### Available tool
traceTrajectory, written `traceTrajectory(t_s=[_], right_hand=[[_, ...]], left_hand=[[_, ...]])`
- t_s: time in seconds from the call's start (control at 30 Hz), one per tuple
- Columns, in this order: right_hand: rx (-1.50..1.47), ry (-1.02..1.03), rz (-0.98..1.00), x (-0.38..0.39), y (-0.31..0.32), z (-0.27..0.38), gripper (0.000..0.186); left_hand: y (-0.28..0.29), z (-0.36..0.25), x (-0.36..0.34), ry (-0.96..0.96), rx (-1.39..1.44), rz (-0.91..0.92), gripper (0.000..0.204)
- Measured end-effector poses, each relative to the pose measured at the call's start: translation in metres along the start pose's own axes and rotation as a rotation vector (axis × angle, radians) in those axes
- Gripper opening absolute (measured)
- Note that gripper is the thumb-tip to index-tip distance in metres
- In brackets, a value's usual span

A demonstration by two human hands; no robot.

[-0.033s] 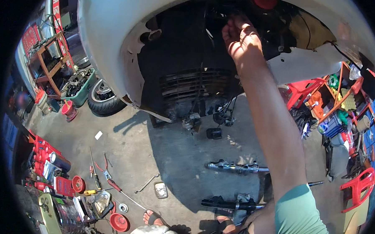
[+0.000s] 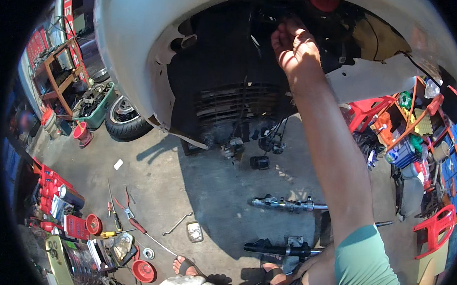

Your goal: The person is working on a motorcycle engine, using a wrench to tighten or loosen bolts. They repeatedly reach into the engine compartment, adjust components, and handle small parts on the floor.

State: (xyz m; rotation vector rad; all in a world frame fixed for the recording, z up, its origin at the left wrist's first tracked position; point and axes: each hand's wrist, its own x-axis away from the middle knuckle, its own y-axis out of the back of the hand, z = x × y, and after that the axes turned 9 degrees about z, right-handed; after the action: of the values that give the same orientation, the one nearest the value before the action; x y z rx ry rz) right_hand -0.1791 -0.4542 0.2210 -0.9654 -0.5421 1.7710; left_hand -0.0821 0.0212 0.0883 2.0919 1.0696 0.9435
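A right hand (image 2: 296, 46) reaches up into the dark open underside of a white scooter body (image 2: 136, 31), fingers curled around black cables (image 2: 259, 21) near the top of the cavity (whether they actually grip anything cannot be told in the shadow). The bare forearm runs down to a green sleeve (image 2: 368, 266) at the lower edge. The left hand is out of view. Just below the hand sits a black ribbed engine panel (image 2: 230, 99), with loose parts dangling beneath it. On the concrete floor (image 2: 150, 175), two fork tubes (image 2: 287, 203) lie side by side near the person's sandalled feet (image 2: 187, 267). Further left, screwdrivers and pliers (image 2: 121, 211) are scattered beside red tool cases (image 2: 51, 183), and a spare tyre (image 2: 125, 120) rests against a green crate. Red plastic stools (image 2: 367, 110) and cluttered shelves stand to the right.
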Motion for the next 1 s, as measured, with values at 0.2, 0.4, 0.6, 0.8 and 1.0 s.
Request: traceTrajectory(t_s=[0.2, 0.4, 0.6, 0.8, 1.0], right_hand=[[-0.041, -0.041, 0.002, -0.004, -0.001, 0.009, 0.013], [-0.061, -0.052, -0.021, -0.015, -0.012, 0.010, 0.008], [-0.157, -0.091, -0.018, -0.020, -0.015, 0.011, 0.008], [-0.186, -0.099, -0.037, -0.020, -0.025, 0.009, 0.011], [-0.187, -0.112, -0.041, -0.020, -0.028, 0.008, 0.013]], left_hand=[[0.000, 0.002, -0.002, -0.075, 0.002, -0.020, 0.015], [0.001, 0.003, -0.002, -0.091, 0.011, -0.044, 0.015], [0.004, 0.002, -0.002, -0.099, -0.018, -0.047, 0.014], [0.003, 0.002, 0.001, -0.068, -0.043, -0.056, 0.014], [0.000, 0.001, 0.002, -0.034, -0.046, -0.061, 0.014]])
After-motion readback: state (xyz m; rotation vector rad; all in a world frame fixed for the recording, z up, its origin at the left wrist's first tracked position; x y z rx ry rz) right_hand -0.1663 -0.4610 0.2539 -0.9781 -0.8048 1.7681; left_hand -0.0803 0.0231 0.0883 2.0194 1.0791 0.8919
